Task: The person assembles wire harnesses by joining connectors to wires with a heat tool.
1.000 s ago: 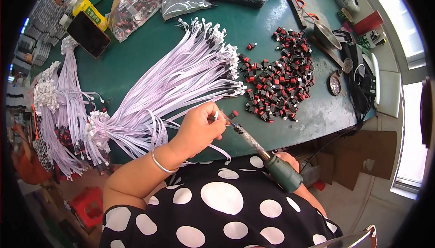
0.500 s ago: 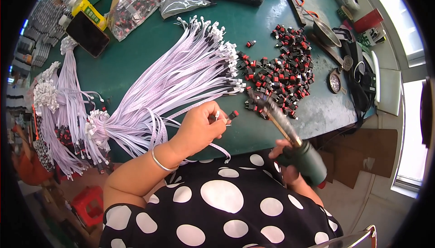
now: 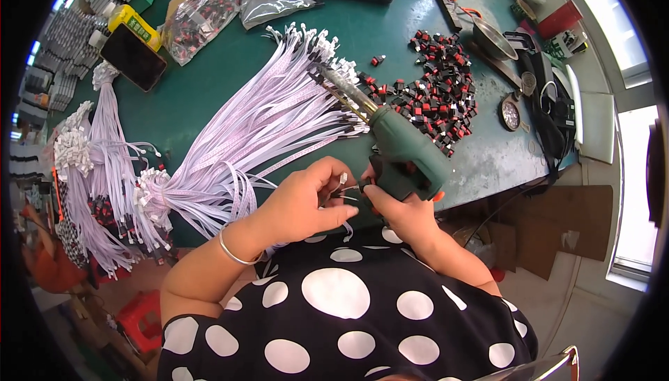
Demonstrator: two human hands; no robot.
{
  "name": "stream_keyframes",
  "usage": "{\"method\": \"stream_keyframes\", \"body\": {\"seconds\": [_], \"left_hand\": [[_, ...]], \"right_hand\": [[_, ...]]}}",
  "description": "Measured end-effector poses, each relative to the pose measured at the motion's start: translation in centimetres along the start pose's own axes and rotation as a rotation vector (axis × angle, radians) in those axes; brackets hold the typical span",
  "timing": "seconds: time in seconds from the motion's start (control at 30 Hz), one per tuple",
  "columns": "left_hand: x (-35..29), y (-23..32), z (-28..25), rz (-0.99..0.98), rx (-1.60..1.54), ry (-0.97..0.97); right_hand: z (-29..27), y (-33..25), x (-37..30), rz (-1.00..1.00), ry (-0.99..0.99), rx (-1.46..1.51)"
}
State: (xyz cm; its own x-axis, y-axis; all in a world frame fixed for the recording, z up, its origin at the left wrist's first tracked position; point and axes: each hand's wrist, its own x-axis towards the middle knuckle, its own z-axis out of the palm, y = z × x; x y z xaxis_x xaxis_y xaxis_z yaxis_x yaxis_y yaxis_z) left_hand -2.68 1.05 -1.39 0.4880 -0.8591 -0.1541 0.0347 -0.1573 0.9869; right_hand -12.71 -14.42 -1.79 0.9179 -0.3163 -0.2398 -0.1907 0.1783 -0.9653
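The left hand pinched a thin, bendy wire end near the green tool, which the right hand gripped shut; it looked heavy.

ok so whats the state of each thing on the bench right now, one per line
left hand: pinching a thin wire end
right hand: wrapped round the green tool's handle
green soldering tool: held up, tip pointing away over the cables
white ribbon cables: fanned flat on the green table
red and black parts: loose heap
phone: screen dark, lying flat
clear parts bag: lying flat
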Motion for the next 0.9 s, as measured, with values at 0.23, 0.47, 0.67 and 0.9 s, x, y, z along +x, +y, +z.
{"method": "stream_keyframes", "body": {"seconds": [0.23, 0.47, 0.67, 0.9], "left_hand": [[0.2, -0.2, 0.5, 0.01, 0.159, 0.14], [0.3, -0.5, 0.5, -0.051, -0.138, 0.172], [0.3, 0.0, 0.2, -0.173, -0.09, 0.129], [0.2, -0.1, 0.6, -0.084, 0.016, 0.167]], "right_hand": [[0.2, 0.9, 0.0, -0.139, 0.084, 0.116], [0.1, 0.6, -0.3, -0.019, 0.083, 0.159], [0.2, 1.1, -0.5, -0.12, 0.096, 0.14], [0.1, 0.9, -0.8, -0.06, 0.062, 0.109]]}}
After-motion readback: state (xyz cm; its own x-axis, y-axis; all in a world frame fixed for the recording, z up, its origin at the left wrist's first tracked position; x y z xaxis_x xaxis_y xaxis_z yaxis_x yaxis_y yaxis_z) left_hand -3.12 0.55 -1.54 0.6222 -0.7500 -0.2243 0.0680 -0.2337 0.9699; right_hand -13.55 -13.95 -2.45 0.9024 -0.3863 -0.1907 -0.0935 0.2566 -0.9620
